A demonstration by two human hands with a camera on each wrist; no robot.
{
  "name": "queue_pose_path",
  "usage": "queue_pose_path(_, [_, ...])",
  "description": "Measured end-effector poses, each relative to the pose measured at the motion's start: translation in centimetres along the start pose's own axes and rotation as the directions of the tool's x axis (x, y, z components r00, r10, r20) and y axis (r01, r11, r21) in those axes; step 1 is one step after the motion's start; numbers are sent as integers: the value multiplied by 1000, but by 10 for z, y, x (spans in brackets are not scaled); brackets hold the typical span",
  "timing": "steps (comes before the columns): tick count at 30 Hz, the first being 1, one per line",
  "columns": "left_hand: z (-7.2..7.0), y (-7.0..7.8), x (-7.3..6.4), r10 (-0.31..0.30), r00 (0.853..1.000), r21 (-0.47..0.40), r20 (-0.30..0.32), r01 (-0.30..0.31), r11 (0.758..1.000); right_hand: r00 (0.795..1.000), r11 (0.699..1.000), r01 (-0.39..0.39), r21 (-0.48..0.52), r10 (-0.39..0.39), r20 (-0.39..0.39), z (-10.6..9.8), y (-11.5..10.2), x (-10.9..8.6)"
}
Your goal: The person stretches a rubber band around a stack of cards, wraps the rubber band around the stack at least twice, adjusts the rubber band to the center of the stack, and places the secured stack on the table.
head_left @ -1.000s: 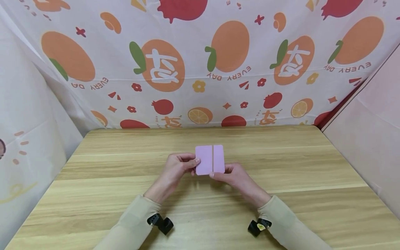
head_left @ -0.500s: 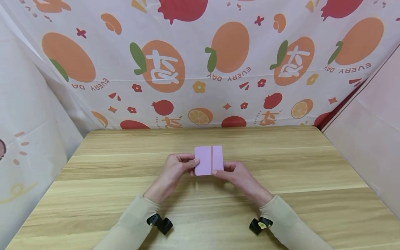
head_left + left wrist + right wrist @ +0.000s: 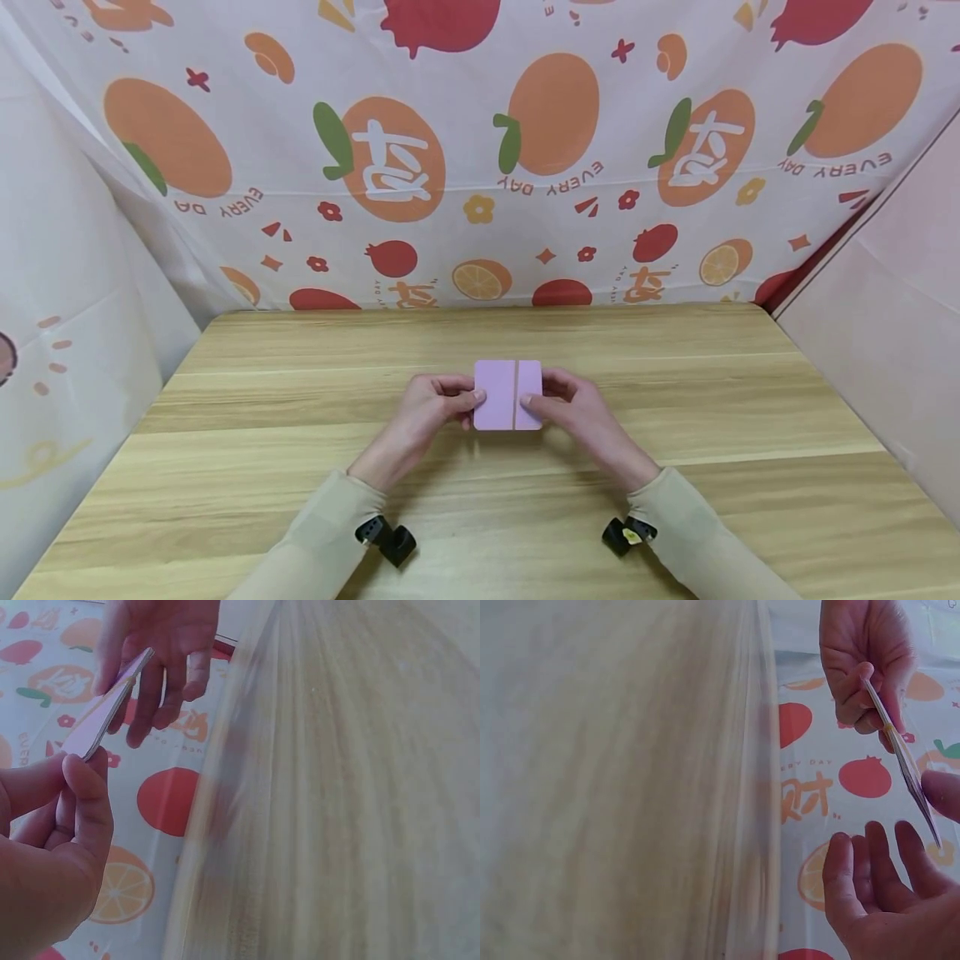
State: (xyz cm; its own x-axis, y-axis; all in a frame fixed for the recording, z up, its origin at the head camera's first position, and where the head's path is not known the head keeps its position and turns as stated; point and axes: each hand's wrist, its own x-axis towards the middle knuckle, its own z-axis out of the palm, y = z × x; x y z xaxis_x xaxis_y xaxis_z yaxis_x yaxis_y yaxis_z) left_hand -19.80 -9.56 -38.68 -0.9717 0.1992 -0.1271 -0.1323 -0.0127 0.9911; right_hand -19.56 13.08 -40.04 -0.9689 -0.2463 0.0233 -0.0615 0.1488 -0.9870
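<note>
A small square stack of lilac-pink cards [image 3: 496, 408] is held up over the table, a thin tan rubber band [image 3: 515, 395] running round it right of its middle. Several thin layers show along its edge in the right wrist view. My left hand [image 3: 427, 406] pinches the left edge, thumb on the near face. At the right side, my right hand [image 3: 582, 410] has its thumb on the near face beside the band. In the right wrist view the right hand's fingers [image 3: 881, 870] are spread, with a gap between them and the stack.
A wood-grain table [image 3: 285, 433] lies under both hands. Behind it hangs a white curtain [image 3: 480, 242] printed with fruit, and pale cloth panels stand on the left and right. Black cameras sit on both wrists over beige sleeves.
My right thumb has moved from the stack's lower edge up onto its right part, and the right hand has risen. The stack has shifted slightly down and straightened; my left hand keeps its pinch.
</note>
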Motion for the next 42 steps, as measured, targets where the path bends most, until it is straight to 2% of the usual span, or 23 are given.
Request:
queue_pose_path(5, [3, -1, -1, 0, 1000, 8, 24, 0, 1000, 999, 999, 20, 29, -19, -51, 0, -1, 0])
queue_pose_path(15, [7, -8, -2, 30, 994, 28, 106, -33, 999, 994, 993, 85, -83, -90, -64, -5, -6, -1])
queue_pose_path(27, [7, -12, -1, 22, 990, 60, 143, -31, 998, 979, 976, 168, -138, -181, -94, -8, -5, 2])
queue_pose_path(42, [5, -11, -3, 19, 977, 97, 214, -41, 994, 987, 971, 138, -197, -152, -57, -9, -5, 2])
